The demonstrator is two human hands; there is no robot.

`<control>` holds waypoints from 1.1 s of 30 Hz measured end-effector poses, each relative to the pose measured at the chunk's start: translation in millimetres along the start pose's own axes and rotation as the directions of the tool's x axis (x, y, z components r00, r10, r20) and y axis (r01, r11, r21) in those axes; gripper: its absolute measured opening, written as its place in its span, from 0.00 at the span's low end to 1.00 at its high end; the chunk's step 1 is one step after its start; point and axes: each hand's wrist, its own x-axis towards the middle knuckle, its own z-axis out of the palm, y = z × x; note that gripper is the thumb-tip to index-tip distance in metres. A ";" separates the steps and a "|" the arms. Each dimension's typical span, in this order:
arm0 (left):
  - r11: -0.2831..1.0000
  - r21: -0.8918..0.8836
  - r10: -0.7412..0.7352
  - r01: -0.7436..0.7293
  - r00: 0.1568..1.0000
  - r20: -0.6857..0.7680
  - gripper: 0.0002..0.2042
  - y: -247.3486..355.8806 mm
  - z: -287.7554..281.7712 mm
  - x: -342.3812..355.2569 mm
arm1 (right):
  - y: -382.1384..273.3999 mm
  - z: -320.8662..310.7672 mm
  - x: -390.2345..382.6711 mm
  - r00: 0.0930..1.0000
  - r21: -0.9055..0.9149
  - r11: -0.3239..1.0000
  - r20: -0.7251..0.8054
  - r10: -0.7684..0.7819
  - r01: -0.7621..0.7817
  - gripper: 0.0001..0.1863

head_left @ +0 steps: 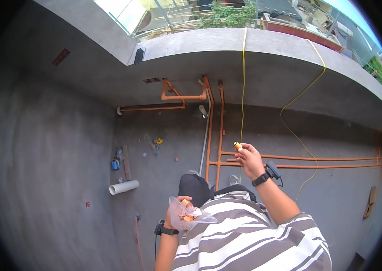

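Note:
Raised in front of me, my right hand (250, 161) pinches a small orange pipe fitting (237, 146) with a dark open end. Close to my body, my left hand (182, 199) grips a clear plastic bag (176, 211). Several orange fittings (188, 217) show inside the bag, near its mouth, and the bag's film partly covers my left fingers. Beyond my right hand, orange pipes (290, 158) run along the floor and stay apart from it.
More orange pipes (184, 96) rise at the wall under the sill. Yellow cords (243, 90) hang from the ledge to the floor. At the left lie a white pipe piece (124, 187), a blue container (115, 165) and a board (126, 162). Small litter (157, 142) is scattered mid-floor.

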 end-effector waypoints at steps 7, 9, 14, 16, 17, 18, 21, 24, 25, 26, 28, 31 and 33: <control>0.979 0.008 -0.205 0.206 0.968 0.144 0.19 129.2 -92.4 161.1 | 62.6 5.2 111.8 0.932 0.125 0.987 -0.357 -0.053 0.104 0.10; 0.944 0.141 -0.317 0.297 0.936 0.151 0.19 170.1 -129.8 207.5 | 81.6 8.5 143.7 0.871 0.160 0.970 -0.483 -0.086 0.185 0.11; 0.840 0.084 -0.538 0.536 0.803 0.257 0.17 280.6 -169.8 281.3 | 166.3 32.3 171.6 0.812 0.366 0.910 -0.581 0.061 0.193 0.08; 0.835 0.115 -0.547 0.538 0.794 0.264 0.17 316.6 -188.8 308.9 | 168.3 100.6 182.3 0.773 0.333 0.926 -0.630 0.076 0.180 0.08; 0.808 0.143 -0.587 0.572 0.759 0.281 0.16 325.7 -195.8 315.2 | 162.6 123.4 181.6 0.761 0.302 0.930 -0.647 0.041 0.207 0.10; 0.797 0.145 -0.601 0.586 0.748 0.282 0.16 339.1 -196.5 324.0 | 160.8 139.8 182.7 0.750 0.306 0.929 -0.659 0.047 0.210 0.10; 0.745 0.309 -0.666 0.591 0.686 0.294 0.16 363.5 -202.9 348.7 | 152.3 172.3 183.4 0.714 0.251 0.932 -0.700 -0.012 0.262 0.10; 0.757 0.249 -0.652 0.603 0.676 0.345 0.15 377.7 -213.4 371.4 | 147.9 179.9 204.3 0.668 0.285 0.920 -0.743 0.035 0.269 0.10; 0.744 0.184 -0.663 0.642 0.676 0.321 0.16 380.5 -217.2 375.5 | 147.0 184.9 214.3 0.670 0.285 0.918 -0.742 0.028 0.277 0.10; 0.724 0.119 -0.679 0.679 0.671 0.298 0.16 380.9 -220.1 381.2 | 147.0 189.6 225.4 0.668 0.284 0.915 -0.744 0.022 0.286 0.11; 0.725 0.073 -0.678 0.685 0.693 0.245 0.15 380.5 -222.0 388.5 | 151.4 194.6 252.7 0.672 0.284 0.905 -0.740 -0.003 0.317 0.11; 0.714 0.023 -0.686 0.699 0.693 0.223 0.14 374.6 -214.1 406.6 | 168.6 183.3 297.1 0.653 0.288 0.903 -0.757 0.011 0.319 0.12; 0.697 0.037 -0.707 0.716 0.678 0.201 0.14 367.1 -195.8 417.3 | 179.0 169.8 328.2 0.646 0.296 0.909 -0.763 0.039 0.295 0.12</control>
